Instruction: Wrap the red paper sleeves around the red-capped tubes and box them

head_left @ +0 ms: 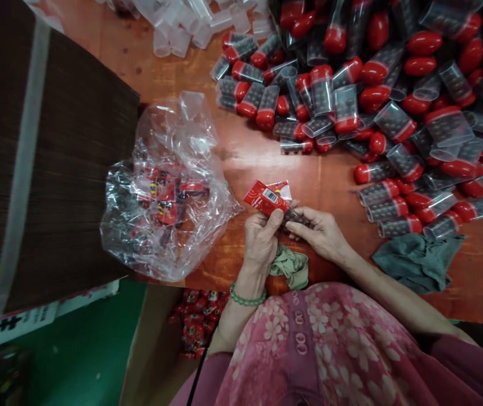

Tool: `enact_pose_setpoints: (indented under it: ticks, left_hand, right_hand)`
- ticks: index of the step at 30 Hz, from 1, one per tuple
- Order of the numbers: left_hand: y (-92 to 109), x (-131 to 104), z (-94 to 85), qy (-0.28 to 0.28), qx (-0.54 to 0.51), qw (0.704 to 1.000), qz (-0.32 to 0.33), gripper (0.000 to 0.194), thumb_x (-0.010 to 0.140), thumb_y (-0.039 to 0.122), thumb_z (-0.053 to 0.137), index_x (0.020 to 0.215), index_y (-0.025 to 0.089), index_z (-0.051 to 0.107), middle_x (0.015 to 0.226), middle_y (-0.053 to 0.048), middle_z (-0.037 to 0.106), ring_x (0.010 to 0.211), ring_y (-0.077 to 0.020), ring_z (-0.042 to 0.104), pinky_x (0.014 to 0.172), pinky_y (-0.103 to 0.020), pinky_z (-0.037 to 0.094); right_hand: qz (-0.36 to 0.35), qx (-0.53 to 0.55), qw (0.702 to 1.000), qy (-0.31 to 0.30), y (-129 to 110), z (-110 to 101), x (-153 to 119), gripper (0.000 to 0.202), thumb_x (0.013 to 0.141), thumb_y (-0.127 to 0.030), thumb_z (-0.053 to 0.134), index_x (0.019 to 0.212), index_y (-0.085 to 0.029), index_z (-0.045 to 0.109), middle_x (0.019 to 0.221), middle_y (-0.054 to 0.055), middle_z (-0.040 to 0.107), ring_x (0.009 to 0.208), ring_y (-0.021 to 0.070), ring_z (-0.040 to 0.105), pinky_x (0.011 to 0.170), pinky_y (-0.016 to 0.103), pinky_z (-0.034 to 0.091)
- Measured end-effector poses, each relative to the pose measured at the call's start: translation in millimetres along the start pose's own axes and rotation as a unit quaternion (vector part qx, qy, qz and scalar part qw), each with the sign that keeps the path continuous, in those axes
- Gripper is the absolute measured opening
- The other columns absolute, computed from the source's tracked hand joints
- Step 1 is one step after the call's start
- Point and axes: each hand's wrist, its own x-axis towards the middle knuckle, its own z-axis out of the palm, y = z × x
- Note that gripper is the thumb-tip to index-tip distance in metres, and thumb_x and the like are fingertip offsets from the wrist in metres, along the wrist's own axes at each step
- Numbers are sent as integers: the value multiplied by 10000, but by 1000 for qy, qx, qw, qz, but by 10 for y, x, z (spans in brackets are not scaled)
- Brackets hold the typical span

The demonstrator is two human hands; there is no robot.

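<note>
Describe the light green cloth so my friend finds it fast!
On the big orange table, find the left hand and right hand. Between them and the pink flowered top lies the crumpled pale green cloth. It is paler and smaller than the dark cloth farther right.

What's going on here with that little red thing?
Someone is working with both hands at a table. The left hand holds a red packet, and the fingers of the right hand hold a dark piece right beside it. Clear tubes with red ends lie heaped nearby, and a crumpled plastic bag has red things inside.
</note>
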Motion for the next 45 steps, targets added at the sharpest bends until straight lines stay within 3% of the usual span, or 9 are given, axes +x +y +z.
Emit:
enact_pose_setpoints:
  ticks: [3,6,11,17,22,26,30,41,45]
  left_hand:
    - [-6,16,31,63,11,998,23,435,440,437,947,696,153,739,685,-14,742,643,-132,681,708,-246,552]
    - [-19,30,26,82,23,996,32,439,422,417,952,694,154,729,671,21,724,590,-90,627,672,-218,516]
    - [-8,9,-11,42,18,996,70,522,508,548,905,806,159,726,808,-52,756,829,-191,714,812,-295,547]
    - [17,-17,1,-21,11,999,47,402,625,503,866,847,190,746,1005,-105,772,1096,-289,695,953,-405,554]
    - [-23,23,15,-16,7,999,36,414,600,459,890,865,167,765,926,-113,782,1091,-308,703,973,-442,557]
    - [-36,63,29,16,19,1000,14,427,551,439,913,828,150,764,860,-108,786,1002,-305,735,934,-435,577]
    - [-39,91,45,38,11,999,14,418,531,416,924,810,153,759,832,-91,787,954,-283,747,921,-411,579]
    - [27,33,66,-49,19,998,-26,487,613,499,871,935,153,753,1158,-157,738,994,-300,721,770,-387,623]
    - [-38,45,64,-27,22,999,-2,406,643,452,865,912,167,761,1051,-128,772,1020,-296,720,803,-376,614]
  right_hand:
    - [-81,-100,989,77,10,10,-9,206,821,-362,690,949,-200,703,875,35,719,766,175,645,763,301,521]
    - [-59,-68,994,59,-2,-1,6,211,812,-364,695,940,-196,703,814,24,694,713,164,620,695,286,507]
    - [3,55,998,-6,-59,-43,57,251,794,-394,692,902,-168,676,715,-20,616,607,117,547,592,247,449]
    - [20,32,999,-31,-64,-54,51,248,797,-396,678,877,-161,674,661,-28,582,576,105,509,553,234,392]
    - [21,14,1000,-16,-16,-71,54,233,777,-387,694,858,-169,678,640,-38,548,555,94,458,534,230,366]
    - [46,73,996,-38,8,-71,73,260,782,-419,693,862,-175,655,675,-22,592,569,110,525,548,239,432]
    - [8,14,1000,16,26,-48,89,218,786,-386,703,841,-179,665,701,-21,602,604,109,527,580,241,439]
    - [87,186,976,-76,18,-115,141,426,745,-568,747,855,-165,668,700,-2,666,525,84,569,494,210,485]
    - [65,150,986,-30,24,-42,113,392,758,-543,740,859,-173,659,660,-29,623,529,81,558,513,214,485]
